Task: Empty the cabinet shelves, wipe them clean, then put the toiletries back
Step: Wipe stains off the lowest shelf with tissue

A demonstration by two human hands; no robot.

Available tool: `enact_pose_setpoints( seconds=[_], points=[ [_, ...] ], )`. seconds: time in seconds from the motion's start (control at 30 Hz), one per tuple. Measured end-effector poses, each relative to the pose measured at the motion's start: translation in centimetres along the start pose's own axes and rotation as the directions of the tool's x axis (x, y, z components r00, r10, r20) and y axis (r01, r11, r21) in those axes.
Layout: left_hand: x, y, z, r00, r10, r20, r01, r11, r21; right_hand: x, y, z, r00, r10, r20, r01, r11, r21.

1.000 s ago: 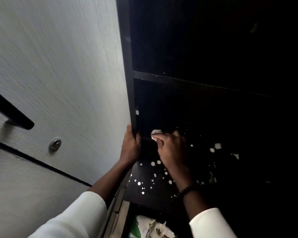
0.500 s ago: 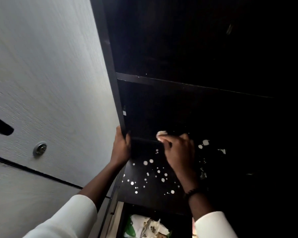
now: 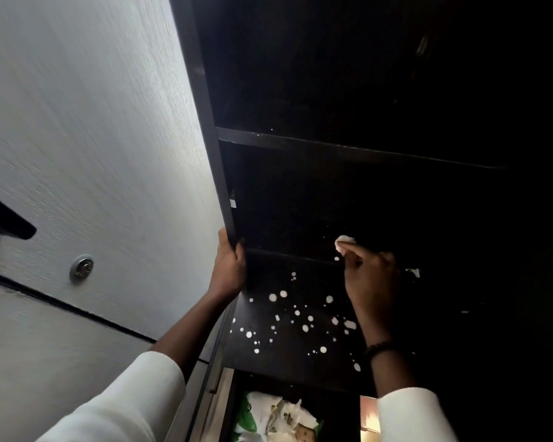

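Cabinet [image 3: 205, 129], shelf-wiping stage: our left hand [image 3: 229, 269] clenches the frame's front edge; our right hand [image 3: 369, 279] pinches a white wipe [image 3: 345, 241], which has slid from the shelf's [image 3: 288, 255] left end toward 3 o'clock. White spots [image 3: 284, 317] below await wiping; no toiletries in view.

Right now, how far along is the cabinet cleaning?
Emptying looks done: the dark shelves show no toiletries. Wiping is in hand: the right hand holds a white wipe at a shelf edge, while the left hand grips the cabinet side panel. White spots remain below; restocking is left.
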State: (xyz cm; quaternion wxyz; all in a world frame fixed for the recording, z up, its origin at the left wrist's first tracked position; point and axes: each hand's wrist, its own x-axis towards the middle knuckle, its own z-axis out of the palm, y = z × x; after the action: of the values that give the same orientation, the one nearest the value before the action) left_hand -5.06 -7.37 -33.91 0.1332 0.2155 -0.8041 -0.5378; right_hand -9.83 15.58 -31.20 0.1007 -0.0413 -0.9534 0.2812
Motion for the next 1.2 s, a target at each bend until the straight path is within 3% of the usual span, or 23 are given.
enact_pose_setpoints(
  seconds=[0.03, 0.2, 0.27, 0.37, 0.43, 0.53, 0.57, 0.63, 0.7, 0.77, 0.83, 1.03, 1.2],
  points=[
    [0.1, 0.0, 0.1, 1.0, -0.009, -0.001, 0.009, 1.0, -0.005, -0.4, -0.4, 0.8, 1.0, 0.01, -0.003, -0.01, 1.0, 0.02],
    [0.1, 0.1, 0.3, 1.0, -0.022, 0.002, 0.022, 1.0, -0.017, -2.7, -2.8, 1.4, 0.962, -0.252, 0.108, 0.249, 0.968, 0.044],
    [0.1, 0.1, 0.2, 1.0, -0.019, 0.007, 0.019, 1.0, -0.013, -1.4, -0.7, 0.0, 0.974, -0.216, 0.068, 0.217, 0.976, -0.009],
    [0.2, 0.1, 0.2, 0.999, -0.037, 0.01, 0.037, 0.999, -0.018, 0.4, 2.0, -1.3, 0.998, -0.024, -0.061, 0.022, 0.999, -0.042],
    [-0.4, 0.2, 0.5, 0.996, -0.045, -0.081, 0.044, 0.999, -0.011, 0.2, 1.7, -0.1, 0.997, 0.011, -0.076, -0.013, 0.999, -0.033],
    [-3.9, 1.1, 2.2, 0.922, 0.025, -0.387, -0.035, 0.999, -0.018, -1.4, 0.2, 1.3, 0.993, -0.12, -0.007, 0.12, 0.993, -0.009],
    [-5.3, 1.7, 3.1, 0.911, 0.084, -0.404, -0.096, 0.995, -0.01, -1.7, 0.2, 0.9, 0.989, -0.144, 0.018, 0.144, 0.99, -0.005],
    [-7.0, 2.9, 4.8, 0.935, 0.248, -0.253, -0.248, 0.968, 0.032, -1.5, 1.3, -0.5, 0.989, -0.146, 0.031, 0.146, 0.989, -0.01],
    [-6.5, 4.1, 6.4, 0.931, 0.364, 0.007, -0.363, 0.924, 0.119, -0.2, 3.2, -1.8, 0.997, -0.07, -0.026, 0.07, 0.997, -0.02],
    [-4.7, 5.2, 7.7, 0.878, 0.432, 0.206, -0.471, 0.856, 0.213, 1.0, 4.7, -2.2, 0.997, 0.023, -0.068, -0.022, 0.999, 0.025],
    [-3.0, 5.6, 8.5, 0.834, 0.457, 0.308, -0.538, 0.796, 0.276, 0.8, 4.3, -1.6, 0.994, 0.006, -0.105, -0.007, 1.0, -0.01],
    [-1.5, 3.7, 9.3, 0.852, 0.386, 0.354, -0.489, 0.829, 0.273, -0.2, 2.6, -1.1, 0.97, -0.23, -0.074, 0.23, 0.973, -0.019],
    [-0.9, 3.4, 9.4, 0.852, 0.382, 0.357, -0.479, 0.845, 0.238, 1.9, 4.0, -1.0, 0.996, -0.008, -0.092, 0.0, 0.996, -0.086]
  ],
)
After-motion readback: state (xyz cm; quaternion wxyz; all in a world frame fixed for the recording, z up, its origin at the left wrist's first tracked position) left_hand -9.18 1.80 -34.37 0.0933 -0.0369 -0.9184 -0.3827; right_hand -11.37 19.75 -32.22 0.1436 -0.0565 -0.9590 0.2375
